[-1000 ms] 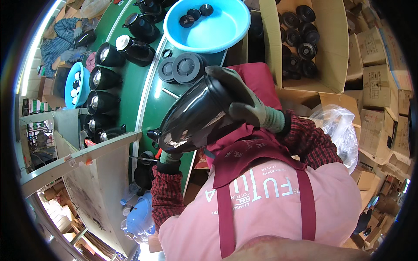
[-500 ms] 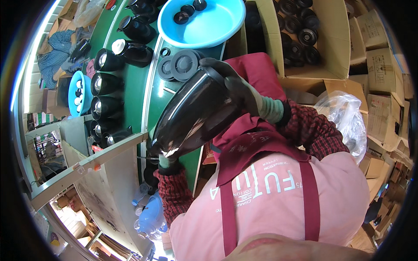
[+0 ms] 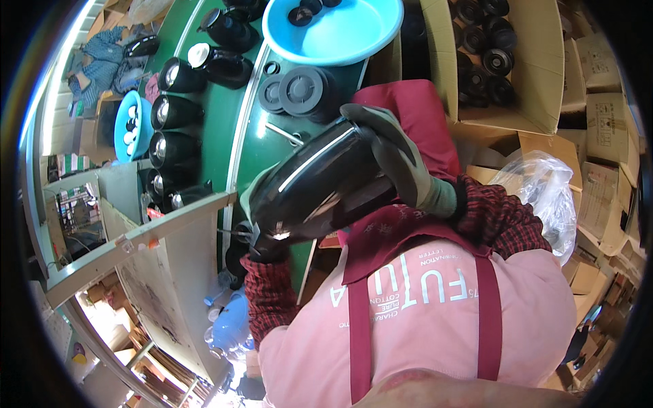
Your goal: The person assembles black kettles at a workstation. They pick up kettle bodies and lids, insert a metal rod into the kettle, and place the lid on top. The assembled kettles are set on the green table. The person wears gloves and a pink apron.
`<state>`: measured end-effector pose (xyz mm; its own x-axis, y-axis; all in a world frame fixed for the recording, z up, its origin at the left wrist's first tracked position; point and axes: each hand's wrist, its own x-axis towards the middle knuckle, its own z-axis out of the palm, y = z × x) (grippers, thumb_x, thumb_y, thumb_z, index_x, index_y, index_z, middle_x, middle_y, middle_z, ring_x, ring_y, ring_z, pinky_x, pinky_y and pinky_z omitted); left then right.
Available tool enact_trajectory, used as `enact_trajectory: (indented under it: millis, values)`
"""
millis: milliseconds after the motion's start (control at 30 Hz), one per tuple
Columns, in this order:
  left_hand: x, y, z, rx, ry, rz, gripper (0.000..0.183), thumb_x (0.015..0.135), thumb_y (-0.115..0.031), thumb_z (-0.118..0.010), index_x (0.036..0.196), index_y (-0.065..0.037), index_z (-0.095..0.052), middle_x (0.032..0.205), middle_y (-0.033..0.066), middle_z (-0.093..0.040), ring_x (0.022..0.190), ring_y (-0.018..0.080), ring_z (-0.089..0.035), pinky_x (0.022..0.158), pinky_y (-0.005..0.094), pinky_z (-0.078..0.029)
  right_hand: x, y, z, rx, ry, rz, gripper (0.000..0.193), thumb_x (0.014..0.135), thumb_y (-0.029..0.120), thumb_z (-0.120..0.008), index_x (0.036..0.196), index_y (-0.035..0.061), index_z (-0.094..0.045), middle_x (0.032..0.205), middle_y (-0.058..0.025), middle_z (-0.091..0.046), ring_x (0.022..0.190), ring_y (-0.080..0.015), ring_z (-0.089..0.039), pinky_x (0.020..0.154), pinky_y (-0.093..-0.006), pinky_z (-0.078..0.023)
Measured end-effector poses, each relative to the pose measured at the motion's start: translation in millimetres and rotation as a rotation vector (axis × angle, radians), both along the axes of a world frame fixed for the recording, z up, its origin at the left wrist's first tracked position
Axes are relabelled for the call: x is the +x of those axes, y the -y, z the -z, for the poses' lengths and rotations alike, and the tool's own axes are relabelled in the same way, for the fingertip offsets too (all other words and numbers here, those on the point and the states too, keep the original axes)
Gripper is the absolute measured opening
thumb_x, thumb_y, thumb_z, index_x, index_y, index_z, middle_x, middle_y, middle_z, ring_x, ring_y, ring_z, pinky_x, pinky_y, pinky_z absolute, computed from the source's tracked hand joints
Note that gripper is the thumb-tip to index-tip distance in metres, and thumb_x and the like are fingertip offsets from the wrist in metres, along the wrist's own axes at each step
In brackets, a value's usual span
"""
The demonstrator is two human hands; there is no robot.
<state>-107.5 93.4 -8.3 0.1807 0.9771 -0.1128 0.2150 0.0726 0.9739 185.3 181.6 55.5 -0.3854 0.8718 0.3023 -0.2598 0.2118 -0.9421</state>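
A glossy black vacuum jug body (image 3: 320, 183) lies tilted across both my gloved hands, above the near edge of the green bench. My right hand (image 3: 398, 146) is wrapped over its upper right end, with the dark-palmed glove spread along the shell. At the lower left end, my left hand (image 3: 254, 192) grips the body, and most of its fingers are hidden behind it. Just beyond the jug body, a metal rod (image 3: 282, 133) rests on the bench. Flat black round lids (image 3: 303, 92) and a small black ring (image 3: 272, 67) lie farther back.
A blue basin (image 3: 326, 34) with black caps stands at the far side. Several black jug bodies (image 3: 170, 112) line the bench's left. An open carton (image 3: 537, 75) of black round parts is at the far right. A metal frame rail (image 3: 146, 238) crosses at the left.
The jug body has tipped closer to level, its upper right end moving down and right with my right hand. My view has shifted slightly, and the metal rod shows more fully.
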Motion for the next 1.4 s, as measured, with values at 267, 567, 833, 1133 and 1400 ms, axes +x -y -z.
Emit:
enact_trajectory:
  millis: [267, 567, 833, 1133, 1400]
  values:
    - [32.4, 9.7, 19.7, 0.016, 0.016, -0.025, 0.06, 0.088, -0.021, -0.082, 0.141, -0.002, -0.064, 0.136, 0.0129, -0.069, 0.122, 0.0288, -0.067, 0.106, 0.0394, -0.052, 1.5, -9.1, -6.8, 0.481, 0.052, -0.078, 0.051, 0.088, 0.035, -0.076, 0.136, 0.0205, -0.067, 0.151, -0.0212, -0.052, 0.137, -0.0444, -0.051, 0.11, -0.056, -0.044]
    - [17.5, 14.8, -2.1, 0.116, -0.116, -0.232, 0.055, 0.088, -0.018, -0.08, 0.138, 0.0, -0.067, 0.131, 0.0133, -0.073, 0.117, 0.0287, -0.07, 0.103, 0.0386, -0.055, 8.1, -43.7, 37.3, 0.207, 0.108, -0.127, 0.06, 0.113, 0.025, -0.052, 0.165, 0.0028, -0.033, 0.161, -0.0158, -0.047, 0.151, -0.0259, -0.045, 0.125, -0.0382, -0.035]
    - [24.9, -16.9, -63.5, 0.308, -0.359, -0.23, 0.049, 0.081, -0.013, -0.08, 0.127, 0.003, -0.074, 0.115, 0.0156, -0.078, 0.103, 0.0306, -0.076, 0.095, 0.038, -0.057, 11.7, -55.3, 26.8, -0.919, -0.173, -0.479, 0.057, 0.117, 0.03, -0.042, 0.165, 0.0007, -0.032, 0.159, -0.0125, -0.049, 0.145, -0.0207, -0.051, 0.123, -0.0345, -0.039]
    - [17.8, -0.4, -2.3, 0.142, -0.092, -0.247, 0.049, 0.081, -0.009, -0.077, 0.128, 0.003, -0.073, 0.113, 0.0177, -0.078, 0.102, 0.0328, -0.076, 0.093, 0.0379, -0.058, 5.2, -28.0, 35.8, 0.281, -0.077, -0.075, 0.059, 0.109, 0.029, -0.057, 0.161, 0.0036, -0.043, 0.158, -0.0194, -0.05, 0.149, -0.035, -0.046, 0.125, -0.0482, -0.035]
    - [29.4, -33.0, -66.1, 0.294, -0.397, -0.072, 0.056, 0.078, 0.0, -0.075, 0.133, 0.001, -0.069, 0.119, 0.0203, -0.075, 0.111, 0.0325, -0.075, 0.096, 0.0378, -0.056, 20.6, -18.5, 141.2, -0.613, -0.364, -0.31, 0.053, 0.115, 0.029, -0.047, 0.158, -0.0005, -0.045, 0.155, -0.016, -0.057, 0.14, -0.026, -0.058, 0.122, -0.0406, -0.044]
